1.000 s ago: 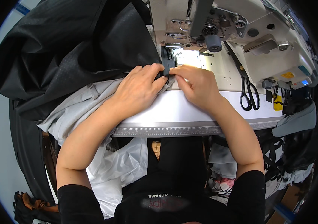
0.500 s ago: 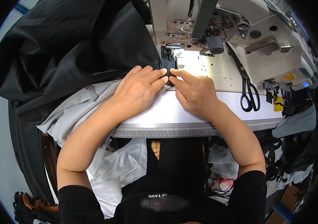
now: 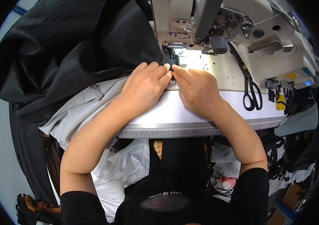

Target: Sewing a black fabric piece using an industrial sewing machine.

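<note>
Under the lit head of a sewing machine (image 3: 266, 62), both my hands pinch a narrow black strip of cloth just in front of the presser foot. My left hand (image 3: 142, 86) is closed on it, its thumb and fingertips pressed at the strip's left edge. From the other edge my right hand (image 3: 200, 90) grips it with thumb and forefinger, close to the left fingertips. The strip runs into a big heap of shiny black fabric (image 3: 73, 60) on the left. Its pale grey lining (image 3: 86, 103) spills out under my left forearm.
Black-handled scissors (image 3: 247, 88) lie on the machine bed at the right. A metal ruler (image 3: 167, 132) follows the table's front edge. Translucent white plastic (image 3: 120, 163) hangs below the table at the left, and grey and black cloth pieces (image 3: 298, 120) are piled at the far right.
My fingertips have moved slightly forward, nearer the presser foot, still pinching the strip. The grey lining has shifted a little with my left arm. The whole view has drifted slightly.
</note>
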A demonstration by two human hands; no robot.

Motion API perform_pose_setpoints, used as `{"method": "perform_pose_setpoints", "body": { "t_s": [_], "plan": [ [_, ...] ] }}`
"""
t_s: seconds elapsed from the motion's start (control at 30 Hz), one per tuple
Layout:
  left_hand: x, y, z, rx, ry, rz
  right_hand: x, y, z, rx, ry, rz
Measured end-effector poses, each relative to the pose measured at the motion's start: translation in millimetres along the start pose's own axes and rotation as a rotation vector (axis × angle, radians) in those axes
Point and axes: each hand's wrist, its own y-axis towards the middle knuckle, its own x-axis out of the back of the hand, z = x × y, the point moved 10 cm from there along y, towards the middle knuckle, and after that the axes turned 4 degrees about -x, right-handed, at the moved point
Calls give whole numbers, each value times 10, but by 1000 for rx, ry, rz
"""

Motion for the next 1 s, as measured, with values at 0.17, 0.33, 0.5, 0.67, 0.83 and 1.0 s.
{"method": "perform_pose_setpoints", "body": {
  "t_s": [0.17,0.33,0.5,0.67,0.83,1.0],
  "plan": [
    [-55,33,28,35,31,-20,47,28,-13,6,-42,-43],
    [-11,86,49,43,72,-84,21,49,-152,-102,-16,-29],
    [-42,115,93,52,76,-62,-44,7,-221,-179,-21,6],
    [-70,120,124,68,86,-41,11,-17,-201,-192,5,-47],
    [-100,129,138,58,114,-18,30,-37,-165,-189,9,-54],
    [-123,133,138,38,157,-20,57,-66,-178,-194,32,-80]
  ]
}}
